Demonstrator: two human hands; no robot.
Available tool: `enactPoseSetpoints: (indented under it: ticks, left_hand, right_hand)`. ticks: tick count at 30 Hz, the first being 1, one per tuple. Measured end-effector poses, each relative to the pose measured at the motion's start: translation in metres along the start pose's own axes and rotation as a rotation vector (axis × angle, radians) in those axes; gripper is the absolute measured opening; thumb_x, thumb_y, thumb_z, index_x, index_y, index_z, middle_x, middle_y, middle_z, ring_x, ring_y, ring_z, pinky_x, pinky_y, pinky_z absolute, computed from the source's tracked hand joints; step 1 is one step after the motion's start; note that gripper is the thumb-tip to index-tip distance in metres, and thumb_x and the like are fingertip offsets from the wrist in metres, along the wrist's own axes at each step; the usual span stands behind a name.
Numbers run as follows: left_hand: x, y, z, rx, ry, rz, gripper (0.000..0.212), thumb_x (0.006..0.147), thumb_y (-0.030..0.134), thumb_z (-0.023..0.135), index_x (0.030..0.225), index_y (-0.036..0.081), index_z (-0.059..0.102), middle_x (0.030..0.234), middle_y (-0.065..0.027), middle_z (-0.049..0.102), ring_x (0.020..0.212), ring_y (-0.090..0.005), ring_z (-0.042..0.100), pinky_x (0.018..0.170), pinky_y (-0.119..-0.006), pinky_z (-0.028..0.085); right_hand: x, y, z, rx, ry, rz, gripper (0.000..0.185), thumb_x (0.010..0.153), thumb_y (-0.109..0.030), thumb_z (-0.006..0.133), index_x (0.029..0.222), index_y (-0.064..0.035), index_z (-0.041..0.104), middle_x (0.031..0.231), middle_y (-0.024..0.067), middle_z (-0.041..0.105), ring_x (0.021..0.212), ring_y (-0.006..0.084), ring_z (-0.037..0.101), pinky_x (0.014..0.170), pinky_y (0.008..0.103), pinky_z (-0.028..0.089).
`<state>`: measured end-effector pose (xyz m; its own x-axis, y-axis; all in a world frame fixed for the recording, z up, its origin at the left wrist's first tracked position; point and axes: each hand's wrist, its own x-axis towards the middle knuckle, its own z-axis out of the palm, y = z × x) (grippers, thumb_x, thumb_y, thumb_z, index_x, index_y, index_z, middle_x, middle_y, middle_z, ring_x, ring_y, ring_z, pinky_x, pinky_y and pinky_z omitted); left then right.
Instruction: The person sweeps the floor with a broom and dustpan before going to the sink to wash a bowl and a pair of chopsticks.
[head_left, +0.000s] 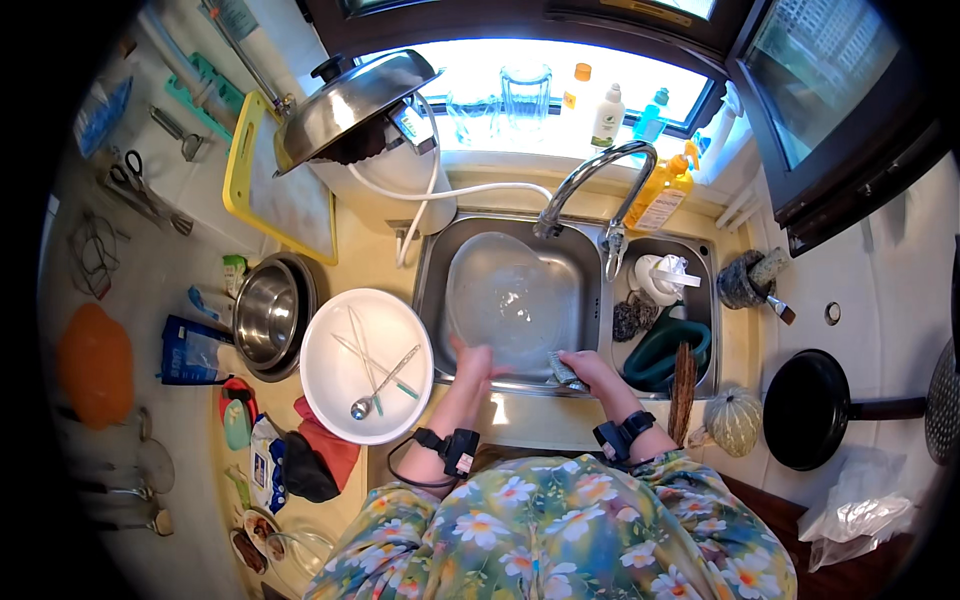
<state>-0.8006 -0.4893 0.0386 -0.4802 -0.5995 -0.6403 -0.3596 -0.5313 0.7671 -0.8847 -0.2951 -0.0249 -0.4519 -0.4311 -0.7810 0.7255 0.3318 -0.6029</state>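
A large translucent round bowl or lid (491, 292) lies tilted in the main basin of the steel sink (589, 300), with light glinting on its wet surface. My left hand (475, 363) grips its near left edge; some of the fingers are hidden behind it. In my right hand (589, 369) is a grey-green scouring pad or cloth (562, 367), held at the near right of the bowl. The chrome faucet (604, 157) arches over the sink's far side. Both forearms carry black strapped devices.
To the left stands a wide white bowl (319, 367) holding a spoon and thin sticks, beside nested steel bowls (266, 315). The smaller basin holds a dark green plastic item (656, 352) and a steel-wool scrubber (634, 319). A stone mortar (735, 281) stands to the right.
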Motion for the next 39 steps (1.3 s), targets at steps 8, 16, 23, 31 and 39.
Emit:
enactPoseSetpoints:
  ticks: [8,16,23,31,39]
  left_hand:
    - [0.023,0.01,-0.007,0.457,0.095,0.152,0.085,0.068,-0.004,0.045,0.138,0.011,0.0,0.134,-0.0252,0.028,0.108,-0.0364,0.048,0.07,-0.036,0.05]
    - [0.0,0.017,-0.002,0.875,0.328,0.539,0.084,0.071,-0.001,0.051,0.139,0.014,0.003,0.135,-0.0321,0.02,0.115,-0.0429,0.039,0.087,-0.041,0.042]
    - [-0.007,0.013,-0.017,0.843,0.302,0.714,0.082,0.071,-0.003,0.049,0.138,0.017,0.008,0.134,-0.0301,0.024,0.109,-0.0421,0.046,0.081,-0.039,0.046]
    - [-0.016,0.008,-0.028,0.071,-0.158,0.098,0.075,0.073,-0.005,0.038,0.136,0.017,0.003,0.123,-0.0201,0.038,0.096,-0.0335,0.054,0.053,-0.038,0.056]
    - [-0.031,-0.013,-0.04,-0.077,-0.382,-0.099,0.084,0.072,-0.009,0.033,0.137,0.028,-0.005,0.121,-0.0219,0.033,0.079,-0.0346,0.056,0.053,-0.042,0.057]
  right_hand:
    - [-0.023,-0.003,-0.003,0.067,-0.014,-0.094,0.022,0.078,-0.022,0.065,0.085,-0.0019,0.059,0.074,0.0027,0.061,0.062,0.0111,0.057,0.058,0.0247,0.047]
    - [-0.027,0.002,-0.011,-0.127,0.268,-0.142,0.049,0.064,-0.011,0.069,0.104,0.0029,0.046,0.085,0.0094,0.057,0.077,0.0166,0.057,0.064,0.0283,0.046]
    - [-0.002,-0.01,-0.011,-0.136,0.318,-0.409,0.052,0.063,-0.016,0.065,0.108,0.0037,0.048,0.087,0.0131,0.058,0.076,0.0191,0.057,0.066,0.0289,0.046]
    - [-0.033,-0.064,0.06,-1.059,0.207,-1.008,0.042,0.074,-0.027,0.054,0.11,-0.0068,0.053,0.1,0.0139,0.059,0.099,0.0293,0.054,0.088,0.0406,0.038]
    - [-0.002,-0.041,0.041,-1.913,0.131,-0.301,0.064,0.084,-0.044,0.038,0.131,-0.0011,0.032,0.14,0.0162,0.024,0.132,0.0285,0.016,0.107,0.0453,0.006]
